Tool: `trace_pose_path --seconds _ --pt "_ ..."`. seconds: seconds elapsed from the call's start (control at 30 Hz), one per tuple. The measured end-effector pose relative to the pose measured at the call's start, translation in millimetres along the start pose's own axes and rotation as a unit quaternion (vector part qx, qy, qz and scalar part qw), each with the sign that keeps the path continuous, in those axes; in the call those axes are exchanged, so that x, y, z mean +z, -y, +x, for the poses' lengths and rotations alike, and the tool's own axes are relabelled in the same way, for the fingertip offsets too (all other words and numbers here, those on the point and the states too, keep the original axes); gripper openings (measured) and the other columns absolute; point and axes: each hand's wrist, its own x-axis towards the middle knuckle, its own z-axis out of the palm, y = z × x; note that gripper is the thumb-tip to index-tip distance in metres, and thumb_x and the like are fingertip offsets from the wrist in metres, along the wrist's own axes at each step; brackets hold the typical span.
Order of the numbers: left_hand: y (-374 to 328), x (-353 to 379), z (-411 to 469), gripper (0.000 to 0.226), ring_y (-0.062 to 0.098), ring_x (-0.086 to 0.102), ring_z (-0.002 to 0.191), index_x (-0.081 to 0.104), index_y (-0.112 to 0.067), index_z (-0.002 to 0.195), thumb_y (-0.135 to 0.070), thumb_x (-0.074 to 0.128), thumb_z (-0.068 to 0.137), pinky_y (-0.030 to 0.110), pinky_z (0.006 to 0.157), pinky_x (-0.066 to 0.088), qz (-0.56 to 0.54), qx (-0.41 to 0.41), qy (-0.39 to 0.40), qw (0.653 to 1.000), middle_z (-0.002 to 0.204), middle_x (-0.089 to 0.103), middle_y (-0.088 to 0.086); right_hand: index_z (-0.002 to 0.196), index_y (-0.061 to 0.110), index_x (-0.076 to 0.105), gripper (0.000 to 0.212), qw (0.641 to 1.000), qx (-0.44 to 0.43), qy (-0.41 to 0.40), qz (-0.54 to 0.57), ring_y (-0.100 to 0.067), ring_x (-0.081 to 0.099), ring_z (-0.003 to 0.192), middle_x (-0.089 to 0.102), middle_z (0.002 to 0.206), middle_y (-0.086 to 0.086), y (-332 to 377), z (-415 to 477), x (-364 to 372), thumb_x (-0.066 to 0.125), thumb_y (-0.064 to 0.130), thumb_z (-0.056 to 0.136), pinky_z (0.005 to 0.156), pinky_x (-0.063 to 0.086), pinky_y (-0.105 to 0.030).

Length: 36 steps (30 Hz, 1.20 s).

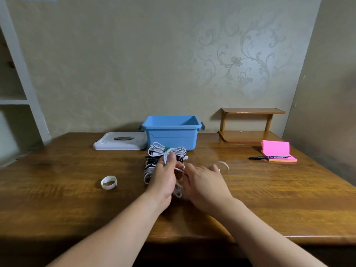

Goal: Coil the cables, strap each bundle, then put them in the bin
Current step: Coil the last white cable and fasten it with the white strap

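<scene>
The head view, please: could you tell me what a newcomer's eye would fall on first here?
Mid-table, the left hand grips a white cable coil, with the right hand close beside it. Behind them stands the open blue bin. The bright pink sticky notes lie at the far right, with a black marker partly on them.

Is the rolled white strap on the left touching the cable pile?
Apart. Head view shows bare table between the rolled white strap and the cable pile.
</scene>
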Motion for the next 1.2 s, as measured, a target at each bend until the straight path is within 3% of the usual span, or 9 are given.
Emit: trace_pose_path --seconds 0.13,0.2,0.3,0.5,0.67,0.77,0.87,0.97,1.2 --pt "-22.5 3.2 1.4 0.046 0.026 0.067 0.061 0.059 -0.008 0.093 -0.048 0.048 0.111 0.049 0.079 0.063 -0.138 0.003 -0.011 0.990 0.065 0.062 0.009 0.116 0.032 0.058 0.024 0.999 0.036 0.033 -0.009 -0.020 0.063 0.109 0.068 0.112 0.009 -13.9 -1.2 -5.3 0.044 0.038 0.098 0.096 0.042 -0.043" --pt "-35.5 3.2 3.1 0.043 0.018 0.045 0.050 0.052 -0.016 0.082 -0.048 0.049 0.111 0.041 0.065 0.061 -0.190 0.002 -0.003 0.982 0.060 0.043 0.001 0.117 0.035 0.059 0.024 0.997 0.057 0.038 -0.022 -0.019 0.059 0.114 0.063 0.116 0.010 -23.8 -2.8 -7.3 0.048 0.038 0.095 0.097 0.040 -0.042" --pt "-45.4 -7.1 13.6 0.043 0.012 0.029 0.046 0.048 -0.021 0.077 -0.049 0.051 0.110 0.027 0.044 0.036 -0.176 0.011 -0.001 0.984 0.060 0.033 -0.003 0.120 0.042 0.054 0.024 0.994 0.080 0.069 -0.016 -0.019 0.055 0.119 0.059 0.121 0.014 -37.4 -7.0 -8.0 0.051 0.039 0.096 0.098 0.039 -0.044" --pt "-35.8 -26.7 17.3 0.033 0.008 0.028 0.048 0.052 -0.020 0.090 -0.046 0.055 0.109 0.023 0.040 0.026 0.082 0.079 0.057 0.992 0.062 0.035 -0.004 0.114 0.038 0.050 0.047 0.982 0.127 0.132 0.039 -0.014 0.056 0.110 0.057 0.115 0.013 -58.6 -5.9 -13.4 0.051 0.079 0.091 0.098 0.044 -0.044" --pt "-23.1 -26.3 8.6 0.025 0.008 0.056 0.071 0.062 -0.030 0.110 -0.054 0.061 0.104 0.035 0.073 0.046 0.322 0.119 0.102 0.934 0.092 0.073 -0.005 0.107 0.033 0.055 0.040 0.960 0.130 0.187 0.164 -0.013 0.056 0.106 0.059 0.112 0.008 -58.0 -4.4 -27.3 0.036 0.063 0.091 0.102 0.038 -0.043" --pt "-19.4 -18.5 3.0 0.030 0.003 0.064 0.089 0.059 -0.030 0.118 -0.057 0.060 0.103 0.034 0.085 0.048 0.388 0.125 0.141 0.902 0.109 0.075 -0.012 0.102 0.028 0.058 0.038 0.946 0.137 0.179 0.234 -0.013 0.057 0.100 0.060 0.107 0.005 -55.6 -2.4 -32.3 0.036 0.057 0.093 0.098 0.044 -0.044" --pt "-18.5 -13.3 -0.6 0.041 0.000 0.054 0.119 0.048 -0.035 0.137 -0.054 0.062 0.104 0.025 0.097 0.039 0.421 0.120 0.155 0.886 0.134 0.059 -0.018 0.097 0.020 0.067 0.018 0.906 0.186 0.151 0.348 -0.016 0.061 0.089 0.068 0.097 -0.002 -55.8 -1.9 -34.4 0.053 0.031 0.104 0.081 0.049 -0.038" --pt "-13.4 -14.3 1.4 0.067 0.007 0.047 0.135 0.040 -0.023 0.157 -0.053 0.065 0.102 0.023 0.104 0.034 0.441 0.119 0.143 0.878 0.146 0.049 -0.012 0.093 0.020 0.074 0.022 0.876 0.226 0.105 0.412 -0.017 0.060 0.080 0.071 0.090 -0.006 -56.3 -1.2 -31.7 0.058 0.029 0.106 0.075 0.049 -0.038" --pt "0.3 -16.4 5.6 0.044 0.012 0.065 0.106 0.053 -0.029 0.121 -0.058 0.074 0.093 0.035 0.086 0.051 0.466 0.130 0.141 0.864 0.118 0.068 -0.009 0.105 0.010 0.068 0.027 0.748 0.376 -0.038 0.545 -0.020 0.055 0.064 0.060 0.078 -0.009 -48.0 7.0 -17.2 0.049 0.028 0.111 0.057 0.046 -0.035"
